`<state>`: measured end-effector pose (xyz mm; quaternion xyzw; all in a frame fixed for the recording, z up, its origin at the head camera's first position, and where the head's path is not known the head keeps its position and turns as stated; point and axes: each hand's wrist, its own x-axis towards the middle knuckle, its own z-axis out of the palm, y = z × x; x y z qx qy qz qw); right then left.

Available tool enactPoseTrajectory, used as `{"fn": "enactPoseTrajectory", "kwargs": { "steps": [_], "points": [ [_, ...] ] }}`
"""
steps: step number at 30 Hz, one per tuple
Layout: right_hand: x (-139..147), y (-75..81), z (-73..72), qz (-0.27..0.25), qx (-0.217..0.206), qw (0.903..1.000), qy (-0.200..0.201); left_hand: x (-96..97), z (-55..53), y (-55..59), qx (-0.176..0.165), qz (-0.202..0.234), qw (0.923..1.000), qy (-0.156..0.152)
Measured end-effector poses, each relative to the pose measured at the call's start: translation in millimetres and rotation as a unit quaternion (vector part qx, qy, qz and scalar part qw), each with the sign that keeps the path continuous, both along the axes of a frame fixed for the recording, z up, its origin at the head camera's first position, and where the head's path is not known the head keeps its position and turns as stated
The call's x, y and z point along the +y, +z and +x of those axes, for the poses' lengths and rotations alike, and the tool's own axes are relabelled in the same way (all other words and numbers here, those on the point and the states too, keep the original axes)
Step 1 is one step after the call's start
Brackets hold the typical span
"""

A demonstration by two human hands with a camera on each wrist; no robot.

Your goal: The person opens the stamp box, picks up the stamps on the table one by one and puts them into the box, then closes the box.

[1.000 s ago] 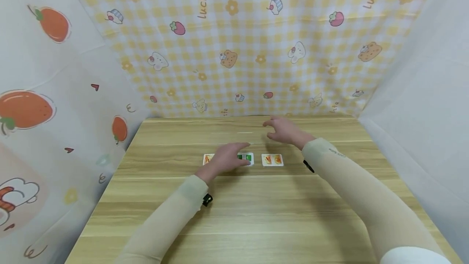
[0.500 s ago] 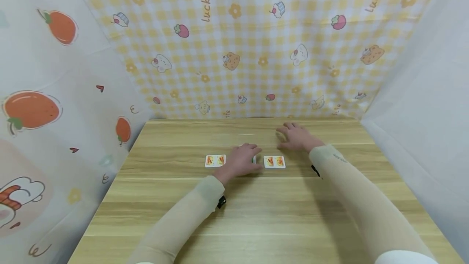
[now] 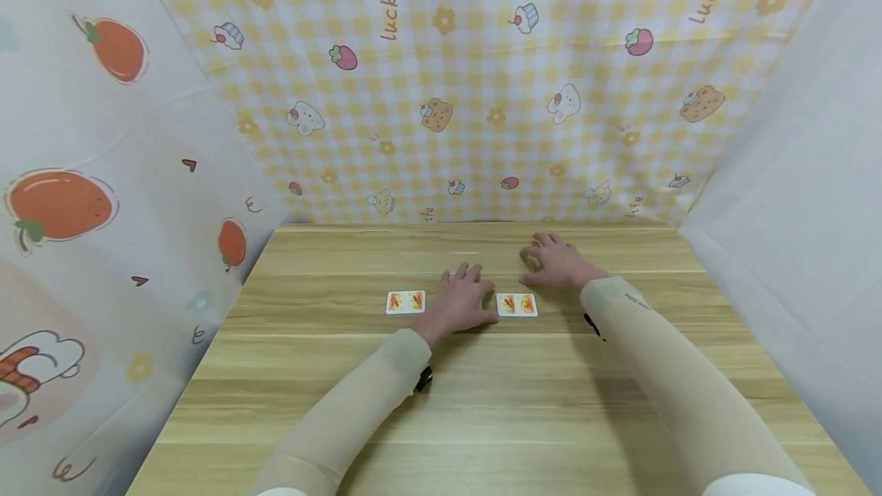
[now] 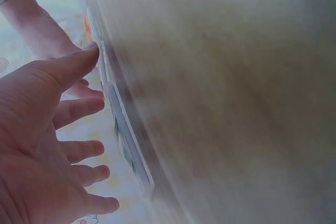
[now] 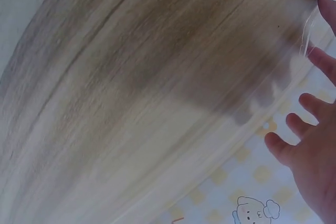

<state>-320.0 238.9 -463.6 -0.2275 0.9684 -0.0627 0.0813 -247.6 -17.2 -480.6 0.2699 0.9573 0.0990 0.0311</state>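
My left hand (image 3: 458, 301), fingers spread, is over a white-edged card with green print (image 4: 128, 156), which it hides in the head view. In the left wrist view its thumb lies close to the cards' edges. To its left lies a white card with two orange food pictures (image 3: 406, 302); a similar card (image 3: 517, 305) lies just right of its thumb. Further back, my right hand (image 3: 556, 260) is low over the table with its fingers loosely bent. A clear plastic edge (image 5: 306, 38) shows between its thumb and index finger; I cannot tell whether they hold it.
The wood-grain table (image 3: 441, 419) meets a yellow checked cloth (image 3: 468, 136) along its far edge. A white cloth with orange fruit prints (image 3: 207, 121) hangs on the left, and a plain white one (image 3: 792, 197) on the right.
My left hand has moved right, uncovering the left food card and covering the green one. My right hand has come a little right and nearer. The head view has shifted slightly.
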Motion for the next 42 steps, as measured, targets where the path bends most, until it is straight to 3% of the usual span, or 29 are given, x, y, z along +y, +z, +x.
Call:
{"fn": "enactPoseTrajectory", "kwargs": {
  "steps": [14, 22, 35, 42],
  "points": [
    [4.9, -11.1, -3.2, -0.037, 0.032, 0.9988, 0.004, 9.7, -5.2, -4.7, -0.024, 0.012, 0.9995, 0.017],
    [5.6, -11.9, -0.6, -0.042, 0.028, 0.9987, 0.0, 12.1, -6.3, -5.6, -0.017, 0.007, 0.9997, 0.014],
    [5.7, 2.6, 5.2, -0.055, 0.041, 0.9975, 0.016, 12.2, -5.6, -8.1, -0.017, 0.008, 0.9996, 0.019],
    [7.1, 16.2, 8.8, -0.065, 0.05, 0.9962, 0.03, 10.2, -5.2, 2.3, -0.023, 0.021, 0.9991, 0.028]
  ]
}}
